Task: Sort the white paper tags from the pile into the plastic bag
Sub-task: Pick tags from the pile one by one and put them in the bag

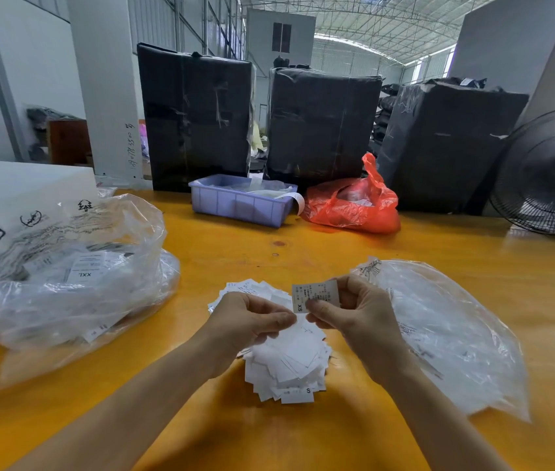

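A pile of white paper tags (289,362) lies on the yellow table (303,253) in front of me. My right hand (354,311) pinches one white tag (315,295) marked XS and holds it up above the pile. My left hand (252,321) hovers over the pile with curled fingers that pinch a white tag at its fingertips, close to the right hand. A clear plastic bag (449,334) lies flat to the right of the pile, just behind the right hand. A bigger clear bag (65,273) with tags inside, one marked XXL, sits at the left.
A blue plastic bin (238,203) and a red plastic bag (354,205) stand at the back of the table before three black wrapped bales (198,113). A black fan (548,178) sits at the right edge. A white block (14,188) stands back left.
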Demonstrator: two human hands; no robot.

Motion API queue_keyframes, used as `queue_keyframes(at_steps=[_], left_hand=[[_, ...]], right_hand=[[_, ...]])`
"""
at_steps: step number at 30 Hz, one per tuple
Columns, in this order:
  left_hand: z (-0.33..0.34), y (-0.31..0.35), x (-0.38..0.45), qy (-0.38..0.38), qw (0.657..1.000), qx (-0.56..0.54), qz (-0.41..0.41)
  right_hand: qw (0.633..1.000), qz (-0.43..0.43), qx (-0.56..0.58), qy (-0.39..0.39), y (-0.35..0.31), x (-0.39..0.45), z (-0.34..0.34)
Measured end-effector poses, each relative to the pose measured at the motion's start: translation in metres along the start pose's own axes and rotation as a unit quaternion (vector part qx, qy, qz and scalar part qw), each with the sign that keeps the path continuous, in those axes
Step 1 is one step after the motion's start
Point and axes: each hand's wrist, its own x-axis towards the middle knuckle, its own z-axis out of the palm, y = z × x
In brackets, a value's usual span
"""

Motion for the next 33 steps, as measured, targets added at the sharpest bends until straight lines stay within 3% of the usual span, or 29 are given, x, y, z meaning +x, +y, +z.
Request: queue_keyframes(at_steps=[13, 24, 33], left_hand=[[0.001, 0.004, -0.002, -0.022, 0.999, -0.035, -0.016], [0.006, 0.003, -0.002, 0.019, 1.0, -0.017, 0.0], [0.016, 0.0, -0.008, 0.018, 0.999, -0.041, 0.002]], right_hand=[[1.0, 0.02, -0.017, -0.016, 0.002, 0.0, -0.001], [0.988, 0.081, -0.074, -0.109, 0.004, 0.0, 0.001], [0.999, 0.044, 0.008, 0.01, 0.003, -0.002, 0.003]])
